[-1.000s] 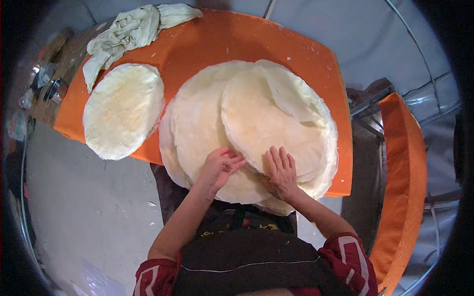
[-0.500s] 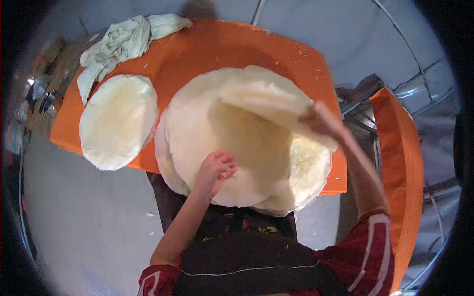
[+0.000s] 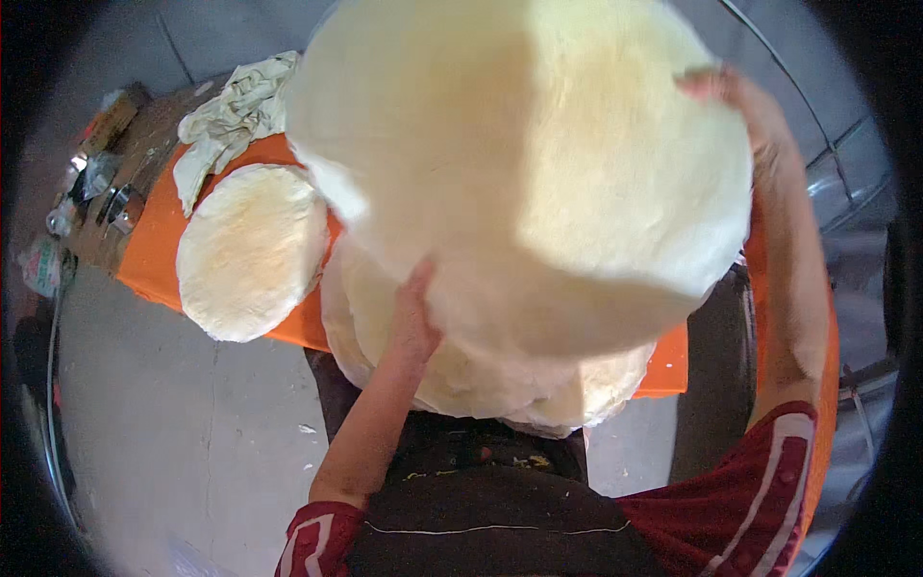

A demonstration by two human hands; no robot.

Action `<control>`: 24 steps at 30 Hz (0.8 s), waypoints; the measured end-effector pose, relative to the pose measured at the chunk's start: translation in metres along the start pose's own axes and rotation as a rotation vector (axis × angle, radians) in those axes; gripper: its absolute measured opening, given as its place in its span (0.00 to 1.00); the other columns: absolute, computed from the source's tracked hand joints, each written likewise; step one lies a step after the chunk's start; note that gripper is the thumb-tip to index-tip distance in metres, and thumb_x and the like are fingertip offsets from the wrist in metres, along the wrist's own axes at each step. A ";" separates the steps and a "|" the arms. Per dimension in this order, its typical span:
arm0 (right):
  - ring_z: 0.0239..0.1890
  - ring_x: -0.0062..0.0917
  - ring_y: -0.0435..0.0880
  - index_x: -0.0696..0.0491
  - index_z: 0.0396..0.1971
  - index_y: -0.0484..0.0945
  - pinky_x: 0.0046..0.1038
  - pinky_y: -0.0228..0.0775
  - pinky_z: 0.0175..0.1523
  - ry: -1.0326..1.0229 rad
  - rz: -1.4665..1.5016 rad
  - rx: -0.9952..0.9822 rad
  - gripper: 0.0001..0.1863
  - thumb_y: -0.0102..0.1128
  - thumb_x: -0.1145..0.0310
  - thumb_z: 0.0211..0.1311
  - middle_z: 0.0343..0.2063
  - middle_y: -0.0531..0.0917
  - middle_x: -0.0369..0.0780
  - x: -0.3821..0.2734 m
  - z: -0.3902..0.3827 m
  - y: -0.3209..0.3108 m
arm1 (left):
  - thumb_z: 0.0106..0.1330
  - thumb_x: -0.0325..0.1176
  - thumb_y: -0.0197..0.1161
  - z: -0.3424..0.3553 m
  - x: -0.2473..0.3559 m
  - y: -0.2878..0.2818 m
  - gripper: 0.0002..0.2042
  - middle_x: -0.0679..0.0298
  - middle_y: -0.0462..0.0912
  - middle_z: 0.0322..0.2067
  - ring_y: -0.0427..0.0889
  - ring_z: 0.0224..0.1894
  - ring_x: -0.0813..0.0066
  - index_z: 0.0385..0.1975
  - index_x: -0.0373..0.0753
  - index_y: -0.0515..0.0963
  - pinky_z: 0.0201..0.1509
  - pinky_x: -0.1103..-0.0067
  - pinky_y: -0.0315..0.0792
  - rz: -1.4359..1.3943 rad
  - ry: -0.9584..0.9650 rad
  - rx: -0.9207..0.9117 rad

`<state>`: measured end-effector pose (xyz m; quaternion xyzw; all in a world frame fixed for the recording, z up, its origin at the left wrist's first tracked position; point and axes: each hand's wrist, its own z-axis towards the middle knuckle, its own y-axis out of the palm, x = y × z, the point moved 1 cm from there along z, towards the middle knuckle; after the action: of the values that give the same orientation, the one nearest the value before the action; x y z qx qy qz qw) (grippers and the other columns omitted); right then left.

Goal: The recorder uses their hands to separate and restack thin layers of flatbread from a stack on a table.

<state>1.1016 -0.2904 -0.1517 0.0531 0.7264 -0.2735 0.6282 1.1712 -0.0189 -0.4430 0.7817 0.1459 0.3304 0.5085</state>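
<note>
A large, thin, pale round flatbread (image 3: 615,183) is raised in front of me, its far edge running past the top of the view. My right hand (image 3: 735,106) grips its right edge, fingertips on the upper face. At its near left edge is my left hand (image 3: 415,313), thumb against the sheet and the other fingers hidden behind it. Below lies a stack of similar flatbreads (image 3: 471,385), mostly covered by the raised one. Another flatbread (image 3: 250,255) lies flat to the left, touched by neither hand.
An orange-covered table (image 3: 159,260) bears the breads. At its far left corner lies a crumpled whitish cloth (image 3: 236,115). Beyond the left edge, small objects stand on a brown wooden surface (image 3: 144,163). A second orange surface (image 3: 817,385) rises beside my right arm.
The top flatbread has come up off the stack and now hangs between my hands. My right hand moved up and outward; my left hand closed on the near left edge.
</note>
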 end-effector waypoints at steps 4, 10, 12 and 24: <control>0.28 0.27 0.78 0.59 0.36 0.73 0.30 0.71 0.38 0.170 0.339 -0.027 0.21 0.62 0.69 0.36 0.29 0.78 0.43 0.159 -0.005 0.005 | 0.53 0.31 0.59 -0.043 0.023 0.010 0.24 0.55 0.71 0.43 0.72 0.45 0.65 0.49 0.32 0.62 0.46 0.73 0.69 0.178 0.418 0.199; 0.39 0.30 0.74 0.62 0.43 0.67 0.32 0.67 0.46 0.614 0.695 0.112 0.25 0.63 0.70 0.42 0.37 0.75 0.44 0.354 -0.020 0.047 | 0.43 0.37 0.69 -0.025 0.009 -0.046 0.27 0.55 0.75 0.37 0.75 0.37 0.70 0.41 0.28 0.68 0.41 0.78 0.69 1.014 0.444 0.607; 0.38 0.30 0.74 0.62 0.43 0.67 0.31 0.67 0.44 0.651 0.733 0.153 0.26 0.63 0.68 0.43 0.36 0.75 0.44 0.343 -0.024 0.053 | 0.45 0.37 0.67 -0.017 0.009 -0.063 0.27 0.55 0.74 0.39 0.74 0.39 0.69 0.43 0.28 0.66 0.43 0.77 0.69 0.907 0.393 0.582; 0.24 0.23 0.75 0.62 0.33 0.69 0.23 0.68 0.28 0.299 0.095 0.304 0.19 0.64 0.71 0.40 0.26 0.76 0.41 0.343 -0.024 0.081 | 0.47 0.21 0.57 -0.034 0.006 -0.094 0.28 0.57 0.67 0.45 0.69 0.47 0.64 0.51 0.34 0.56 0.50 0.69 0.66 0.356 0.136 0.230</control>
<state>1.0447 -0.3021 -0.4997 0.2213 0.7587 -0.3392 0.5102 1.1634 0.0495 -0.5158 0.8238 0.0763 0.4482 0.3385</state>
